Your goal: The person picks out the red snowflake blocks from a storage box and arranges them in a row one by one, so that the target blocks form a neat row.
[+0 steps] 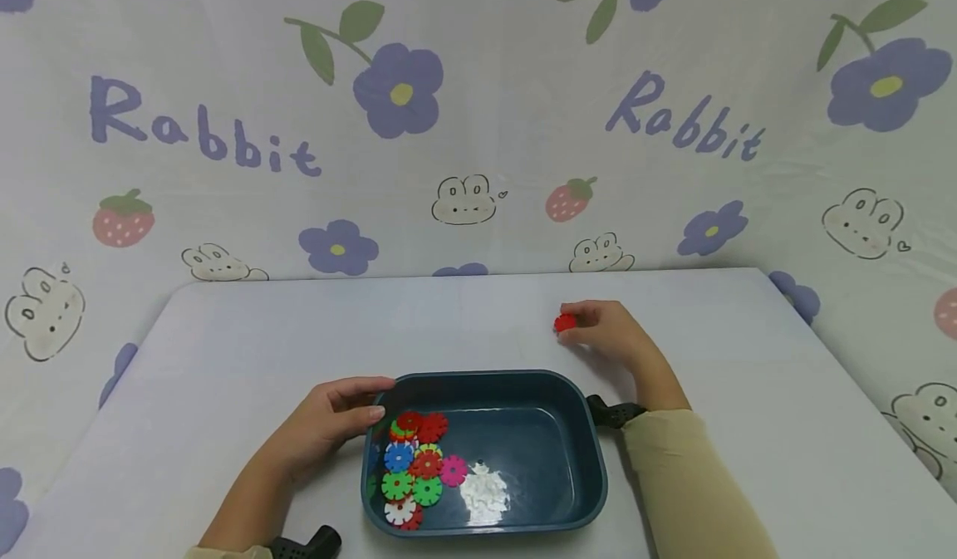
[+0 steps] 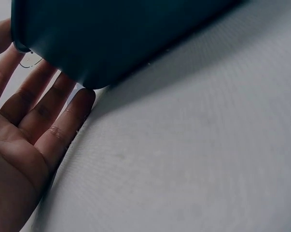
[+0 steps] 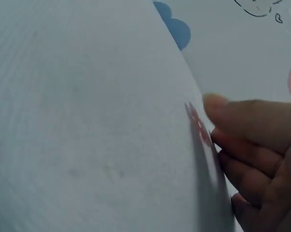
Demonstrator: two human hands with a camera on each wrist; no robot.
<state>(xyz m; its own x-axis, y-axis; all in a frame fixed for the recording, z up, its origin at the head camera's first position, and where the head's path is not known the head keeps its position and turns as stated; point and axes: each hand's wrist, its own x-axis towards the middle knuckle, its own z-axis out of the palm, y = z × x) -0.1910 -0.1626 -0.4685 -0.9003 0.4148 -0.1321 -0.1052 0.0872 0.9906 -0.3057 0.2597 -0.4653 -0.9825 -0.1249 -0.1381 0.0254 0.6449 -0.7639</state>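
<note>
My left hand (image 1: 336, 414) holds the dark teal tray (image 1: 486, 524) at its back left corner, thumb at the rim. In the left wrist view, its fingers (image 2: 48, 108) lie against the outside of the tray wall. Beyond the tray's back right corner, my right hand (image 1: 606, 330) pinches a red snowflake disc (image 1: 564, 323) between thumb and fingertips. The right wrist view shows this disc (image 3: 198, 124) nearly edge-on, close to the white tabletop. Several notched discs (image 1: 427, 490) in green, red, blue, white and pink lie inside the tray, mostly along its left side.
The tray stands near the front of a white table (image 1: 336, 326). A patterned cloth (image 1: 493, 110) with flowers, rabbits and lettering hangs behind it. Each wrist wears a black strap; the right one (image 1: 616, 412) is beside the tray's right wall.
</note>
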